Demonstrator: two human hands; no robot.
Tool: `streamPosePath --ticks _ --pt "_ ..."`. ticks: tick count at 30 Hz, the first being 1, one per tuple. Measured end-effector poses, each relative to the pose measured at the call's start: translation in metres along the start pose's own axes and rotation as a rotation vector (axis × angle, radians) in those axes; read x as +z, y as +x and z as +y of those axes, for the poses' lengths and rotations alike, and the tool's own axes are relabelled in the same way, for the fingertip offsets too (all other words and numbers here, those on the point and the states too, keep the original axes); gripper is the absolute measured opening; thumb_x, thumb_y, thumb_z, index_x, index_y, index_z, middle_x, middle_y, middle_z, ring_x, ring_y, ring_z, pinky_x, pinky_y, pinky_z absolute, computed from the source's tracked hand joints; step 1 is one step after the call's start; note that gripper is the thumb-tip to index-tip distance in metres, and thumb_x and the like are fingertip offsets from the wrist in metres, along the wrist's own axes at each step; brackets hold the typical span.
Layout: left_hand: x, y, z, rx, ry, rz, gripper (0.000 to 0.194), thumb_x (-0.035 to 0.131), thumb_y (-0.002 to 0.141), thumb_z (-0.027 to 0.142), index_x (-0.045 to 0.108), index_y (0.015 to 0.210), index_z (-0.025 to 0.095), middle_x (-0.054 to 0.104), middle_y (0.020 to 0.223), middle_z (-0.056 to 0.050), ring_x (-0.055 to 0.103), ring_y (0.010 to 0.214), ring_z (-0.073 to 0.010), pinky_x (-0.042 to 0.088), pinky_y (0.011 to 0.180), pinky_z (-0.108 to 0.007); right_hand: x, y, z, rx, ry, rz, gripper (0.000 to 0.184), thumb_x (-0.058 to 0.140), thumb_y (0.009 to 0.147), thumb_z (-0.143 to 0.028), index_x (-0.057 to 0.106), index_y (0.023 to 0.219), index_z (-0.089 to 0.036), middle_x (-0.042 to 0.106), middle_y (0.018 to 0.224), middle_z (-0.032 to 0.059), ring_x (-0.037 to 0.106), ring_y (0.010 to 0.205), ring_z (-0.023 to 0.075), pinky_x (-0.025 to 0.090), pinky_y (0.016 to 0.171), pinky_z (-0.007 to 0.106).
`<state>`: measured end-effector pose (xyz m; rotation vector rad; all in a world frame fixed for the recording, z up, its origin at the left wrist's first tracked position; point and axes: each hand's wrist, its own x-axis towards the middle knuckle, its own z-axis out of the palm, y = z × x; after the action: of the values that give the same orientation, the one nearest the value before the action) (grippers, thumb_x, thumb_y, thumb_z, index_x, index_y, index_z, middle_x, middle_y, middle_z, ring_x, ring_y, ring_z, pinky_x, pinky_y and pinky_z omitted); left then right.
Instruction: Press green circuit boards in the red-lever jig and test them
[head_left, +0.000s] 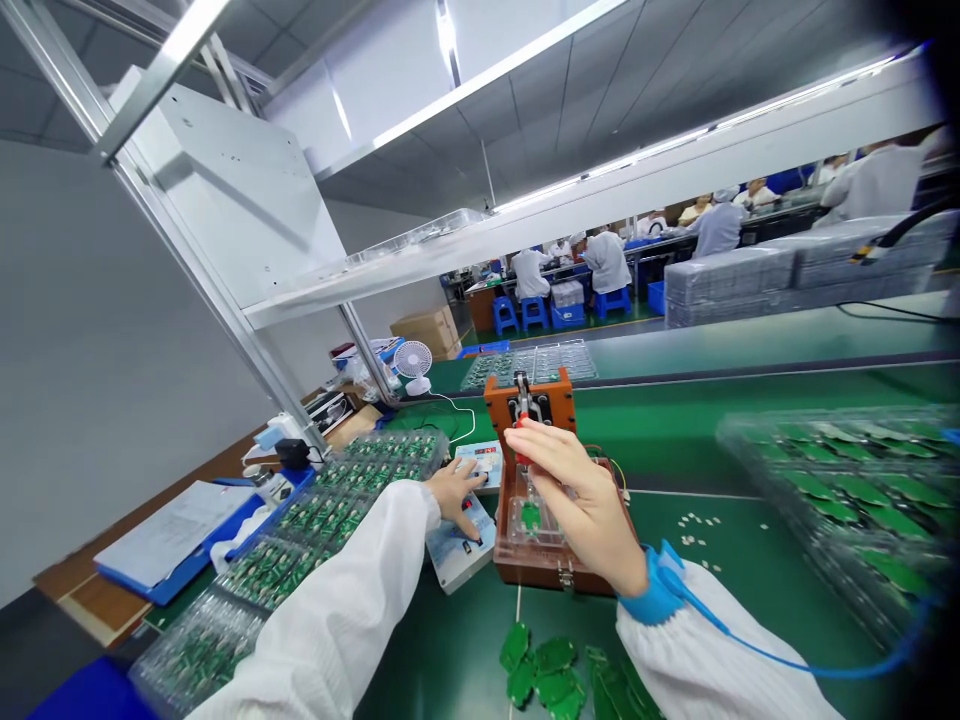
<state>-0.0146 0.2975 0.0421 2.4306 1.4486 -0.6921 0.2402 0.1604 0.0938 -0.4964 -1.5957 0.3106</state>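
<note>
My right hand [577, 505] pinches the red clamp handle [520, 421] on the wooden test jig [555, 575], and my left hand [454, 497] lies loosely curled on the control box [461, 545]; uneven pressure could misseat the green circuit board [530, 516].

Left hand [456, 497] on control box [457, 555], right hand [574, 505] on wooden jig [529, 400]

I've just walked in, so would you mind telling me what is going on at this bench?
A person in a white smock is working at a green bench. Their right hand grips the red-tipped lever of a brown wooden fixture, which holds a small green circuit board under clear plastic. Their left hand rests on a pale blue control box. Clear trays of green boards lie to both sides, with loose boards nearby.
</note>
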Motion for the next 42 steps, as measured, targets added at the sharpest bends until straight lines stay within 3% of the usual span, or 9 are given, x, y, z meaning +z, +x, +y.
streamPosePath --ticks 7,12,18,31,35,38,40,42 --pt "0.01 0.01 -0.006 0.03 -0.025 -0.03 0.144 0.083 0.05 0.082 0.018 0.166 0.024 0.001 0.173 -0.015 -0.006 0.156 -0.0499 0.012 0.123 -0.07 0.003 -0.001 0.001 0.012 -0.004 0.01 0.048 0.052 0.102 -0.009 0.066 0.138 -0.037 0.07 0.136 -0.0012 0.057 0.137 0.0234 0.051 0.114 0.047" --pt "0.01 0.003 -0.02 0.05 -0.107 0.054 0.142 0.081 0.052 0.082 0.021 0.165 0.021 0.003 0.173 -0.016 -0.005 0.156 -0.0499 0.01 0.124 -0.068 0.003 -0.001 -0.001 0.016 -0.003 0.027 0.046 0.052 0.102 -0.01 0.067 0.137 -0.036 0.071 0.136 -0.0001 0.059 0.135 0.0243 0.053 0.112 0.049" --pt "0.014 -0.003 -0.032 0.04 -0.114 0.002 0.148 0.081 0.049 0.085 0.018 0.165 0.019 0.005 0.172 -0.018 -0.004 0.155 -0.0515 0.01 0.123 -0.07 0.004 0.001 -0.002 0.01 -0.004 0.045 0.047 0.052 0.102 -0.011 0.067 0.136 -0.04 0.072 0.134 -0.0018 0.06 0.134 0.0236 0.053 0.112 0.047" --pt "0.01 -0.004 -0.026 0.033 -0.048 -0.079 0.149 0.081 0.051 0.084 0.011 0.166 0.02 -0.002 0.172 -0.017 -0.007 0.156 -0.0503 0.01 0.123 -0.071 0.004 -0.001 -0.001 0.008 -0.021 0.038 0.049 0.052 0.102 -0.008 0.066 0.138 -0.038 0.07 0.136 -0.0016 0.057 0.137 0.0232 0.052 0.113 0.047" --pt "0.009 -0.01 -0.017 0.04 -0.066 -0.065 0.146 0.079 0.052 0.085 0.016 0.166 0.02 0.0 0.172 -0.017 -0.007 0.155 -0.0506 0.009 0.122 -0.072 0.004 -0.001 -0.002 0.011 -0.03 0.035 0.046 0.051 0.103 -0.011 0.067 0.137 -0.038 0.071 0.136 -0.0007 0.058 0.137 0.0248 0.053 0.113 0.049" --pt "-0.002 -0.017 -0.006 0.026 -0.113 0.034 0.141 0.086 0.044 0.077 0.033 0.161 0.02 0.009 0.171 -0.017 0.0 0.156 -0.0506 0.011 0.124 -0.069 0.004 -0.002 -0.003 0.03 -0.017 0.041 0.044 0.049 0.104 -0.014 0.068 0.136 -0.037 0.071 0.135 -0.0001 0.059 0.136 0.0257 0.053 0.113 0.051" --pt "-0.02 -0.027 0.004 -0.021 -0.143 0.096 0.134 0.094 0.036 0.063 0.047 0.153 0.017 0.024 0.168 -0.021 0.015 0.154 -0.053 0.02 0.122 -0.068 0.003 -0.002 -0.003 0.072 0.021 0.044 0.043 0.049 0.104 -0.015 0.07 0.133 -0.038 0.071 0.135 -0.0002 0.058 0.136 0.0255 0.052 0.113 0.051" --pt "-0.042 -0.046 0.018 -0.062 -0.17 0.193 0.107 0.092 0.05 0.056 0.055 0.142 0.016 0.044 0.158 -0.023 0.038 0.145 -0.0507 0.035 0.117 -0.063 0.002 -0.002 -0.003 0.145 0.097 0.037 0.042 0.05 0.101 -0.014 0.074 0.127 -0.037 0.072 0.134 -0.0001 0.058 0.137 0.0255 0.051 0.115 0.05"
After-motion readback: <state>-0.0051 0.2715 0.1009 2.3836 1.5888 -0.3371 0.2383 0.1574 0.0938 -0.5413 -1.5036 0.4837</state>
